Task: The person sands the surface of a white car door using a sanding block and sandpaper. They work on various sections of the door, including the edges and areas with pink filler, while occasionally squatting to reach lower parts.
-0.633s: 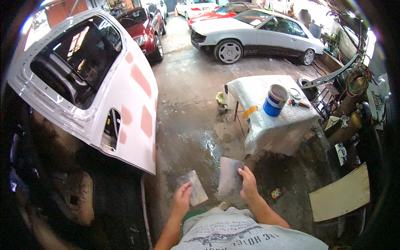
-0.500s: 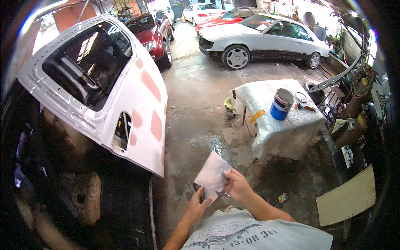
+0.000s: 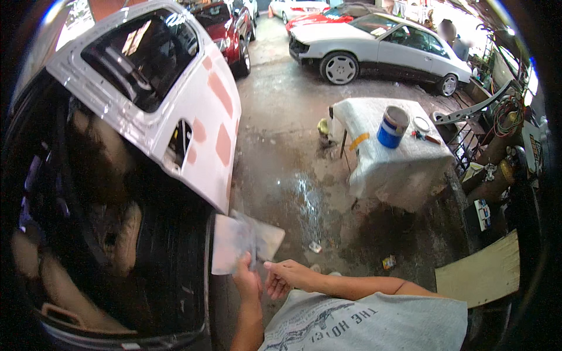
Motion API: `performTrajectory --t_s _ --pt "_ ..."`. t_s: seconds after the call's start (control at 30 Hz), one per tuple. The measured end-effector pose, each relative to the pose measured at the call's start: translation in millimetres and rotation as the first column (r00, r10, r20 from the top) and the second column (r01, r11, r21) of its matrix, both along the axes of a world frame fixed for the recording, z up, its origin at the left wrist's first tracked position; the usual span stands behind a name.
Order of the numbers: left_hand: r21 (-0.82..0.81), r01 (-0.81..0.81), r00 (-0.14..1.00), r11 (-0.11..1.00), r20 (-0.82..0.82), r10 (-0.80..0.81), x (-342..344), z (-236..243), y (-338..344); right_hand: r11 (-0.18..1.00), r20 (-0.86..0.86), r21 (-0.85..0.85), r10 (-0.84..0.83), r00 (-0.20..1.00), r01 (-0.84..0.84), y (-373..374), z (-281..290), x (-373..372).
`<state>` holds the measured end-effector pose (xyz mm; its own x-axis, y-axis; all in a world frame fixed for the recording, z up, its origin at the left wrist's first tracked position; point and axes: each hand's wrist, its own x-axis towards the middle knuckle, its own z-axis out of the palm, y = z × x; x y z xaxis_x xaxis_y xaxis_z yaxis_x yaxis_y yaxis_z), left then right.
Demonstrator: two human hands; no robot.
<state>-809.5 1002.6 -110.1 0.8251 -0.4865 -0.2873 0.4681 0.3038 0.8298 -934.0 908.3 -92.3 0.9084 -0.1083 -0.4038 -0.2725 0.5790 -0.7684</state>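
My left hand [image 3: 249, 282] is closed on the lower edge of a thin, flat plate [image 3: 228, 248] with a pale pinkish-white surface. Overlapping it on the right is a second flat, grey-tan piece [image 3: 270, 238], blurred by motion. My right hand [image 3: 288, 276] is just beside, its fingers curled and its thumb toward the lower end of that piece. What its fingers hold is too small and blurred to tell. Left of the hands, a white vehicle door [image 3: 205, 169] with several matt pink patches stands open beside the dark interior.
To the right, a table with a silvery cover [image 3: 380, 169] bears a blue can [image 3: 393, 127], a round lid [image 3: 421, 123] and a yellow strip [image 3: 359, 141]. Beyond are a white car [image 3: 374, 50] and a red one [image 3: 231, 41]. A beige panel [image 3: 480, 272] leans at lower right.
Both hands and the plate have moved left, toward the door's lower edge. The pale plate, earlier gripped by my right hand, is now in my left. The view has shifted slightly.
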Motion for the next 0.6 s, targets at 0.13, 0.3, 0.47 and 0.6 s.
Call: performTrajectory --t_s 0.13,0.3,0.47,0.6 --pt "0.460 -0.267 0.628 0.847 0.750 -0.210 -37.3 -50.2 47.0 0.935 0.144 -0.189 -0.278 0.950 0.302 54.4 -40.1 -31.9" --pt "0.151 0.092 0.993 0.984 0.054 -0.102 -110.1 -42.9 68.1 0.884 0.185 -0.147 -0.415 0.891 0.443 89.2 -28.4 -71.1" --pt "-0.165 0.169 0.937 0.972 -0.280 -0.211 -145.9 -7.3 82.8 0.705 0.219 0.109 -0.704 0.675 0.700 54.7 -36.1 -130.9" --pt "-0.238 0.269 0.943 0.933 -0.131 -0.305 -162.2 -12.1 80.4 0.580 0.165 0.246 -0.814 0.556 0.777 -6.2 -22.4 -188.2"
